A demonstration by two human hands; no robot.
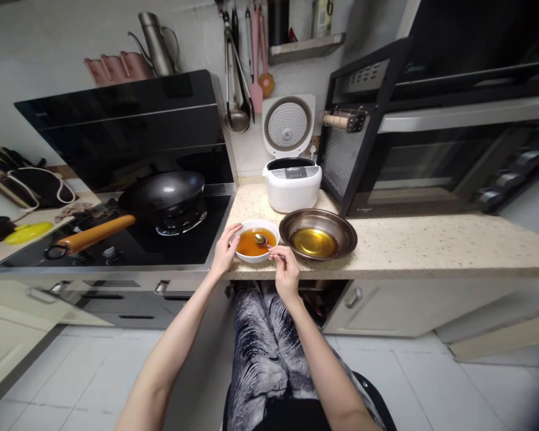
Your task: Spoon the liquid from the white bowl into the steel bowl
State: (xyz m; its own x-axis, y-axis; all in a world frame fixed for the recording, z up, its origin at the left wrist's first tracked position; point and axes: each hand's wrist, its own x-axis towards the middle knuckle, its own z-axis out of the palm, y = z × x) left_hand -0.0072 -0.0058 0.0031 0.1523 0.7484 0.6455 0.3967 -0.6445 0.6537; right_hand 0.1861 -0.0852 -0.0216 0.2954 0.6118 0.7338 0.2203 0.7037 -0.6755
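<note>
A white bowl of amber-orange liquid stands near the counter's front edge. My left hand holds the bowl at its left rim, fingers along the side and thumb close to the edge. Between the fingertips of my right hand is the handle of a metal spoon, its head at the liquid inside the bowl. Just to the right of the bowl sits a wide, dark metal basin with clear yellow liquid in the bottom.
A white rice cooker with its lid up stands behind the basin. Left is a black gas hob carrying a wok, whose orange handle points toward the front. Utensils hang on the wall; an oven is at right.
</note>
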